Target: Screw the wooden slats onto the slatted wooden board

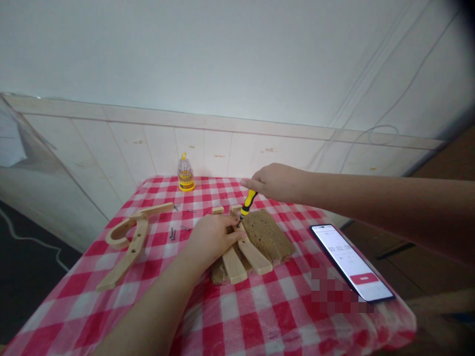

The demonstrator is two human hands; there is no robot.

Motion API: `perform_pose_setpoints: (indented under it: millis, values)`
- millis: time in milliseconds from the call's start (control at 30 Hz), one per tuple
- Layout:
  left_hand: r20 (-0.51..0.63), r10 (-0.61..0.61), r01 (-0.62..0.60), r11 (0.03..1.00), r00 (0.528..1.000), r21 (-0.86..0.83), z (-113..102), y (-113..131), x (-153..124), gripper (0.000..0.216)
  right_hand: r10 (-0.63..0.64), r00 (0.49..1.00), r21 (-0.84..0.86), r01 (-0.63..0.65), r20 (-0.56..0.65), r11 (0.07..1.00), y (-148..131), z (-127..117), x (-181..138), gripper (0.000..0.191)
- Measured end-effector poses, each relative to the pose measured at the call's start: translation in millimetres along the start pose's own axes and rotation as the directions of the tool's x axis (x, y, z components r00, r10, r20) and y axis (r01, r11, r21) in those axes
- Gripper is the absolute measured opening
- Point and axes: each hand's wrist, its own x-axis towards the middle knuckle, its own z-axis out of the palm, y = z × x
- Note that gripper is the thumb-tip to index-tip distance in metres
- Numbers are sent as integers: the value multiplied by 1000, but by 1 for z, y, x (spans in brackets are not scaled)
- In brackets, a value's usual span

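My right hand (pixel 276 180) is wrapped around the top of a yellow and black screwdriver (pixel 248 201), which slants down to the left. The tip meets a pale wooden piece (pixel 257 257) near a hole or screw; the fingers partly hide this spot. With thumb and fingers closed on the wood, my left hand (pixel 211 236) holds it beside the tip. A second wooden leg (pixel 234 267) runs next to the first. Both rest on a worn brown board (pixel 267 230), and a small wooden block (pixel 217 210) sits behind my left hand.
At the left lies a curved wooden part with holes (pixel 138 240). Several loose screws (pixel 172 234) are scattered between it and my left hand. A yellow-based clear bit case (pixel 186 174) stands by the wall. A phone (pixel 349 262) showing a timer lies on the checked tablecloth (pixel 297 321) at right.
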Motion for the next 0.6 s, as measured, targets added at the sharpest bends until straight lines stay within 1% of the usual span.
perform_pose_setpoints:
  millis: [67,133,167,233,267,300,367,433,467,533,600]
  values:
    - [0,3,-3,1000,1000,-11,0,0,0,29,-104,994,100,108,-42,989,-2,1,-5,43]
    - [2,-8,8,1000,1000,-19,0,0,0,29,-181,982,130,186,-51,974,-4,-1,-13,37]
    - [6,-12,13,1000,1000,-21,1,0,0,29,-205,978,108,207,-30,972,-5,-3,-16,36]
    - [12,-24,24,1000,1000,-17,1,0,0,31,-232,972,1,232,16,973,-7,-8,-18,32]
    - [14,-29,30,999,999,-17,1,0,0,31,-227,973,-67,229,36,971,-8,-11,-16,33]
    - [15,-35,35,999,999,-20,0,1,0,31,-202,978,-131,206,42,970,-8,-12,-13,39]
    - [27,-48,49,998,998,-27,0,2,0,32,-100,995,-196,101,17,975,-9,-12,-5,53]
    - [27,-54,55,998,998,-34,-1,3,0,31,-4,1000,-168,3,-8,986,-8,-9,1,60]
    - [23,-50,51,998,998,-38,-2,3,0,31,6,1000,-125,-7,-14,992,-8,-7,2,59]
    - [16,-37,38,998,999,-43,-2,3,0,30,-47,999,-16,47,-27,999,-6,-2,-1,50]
    - [26,-25,26,999,999,-45,-2,2,0,30,-156,987,56,157,-26,986,-3,1,-9,42]
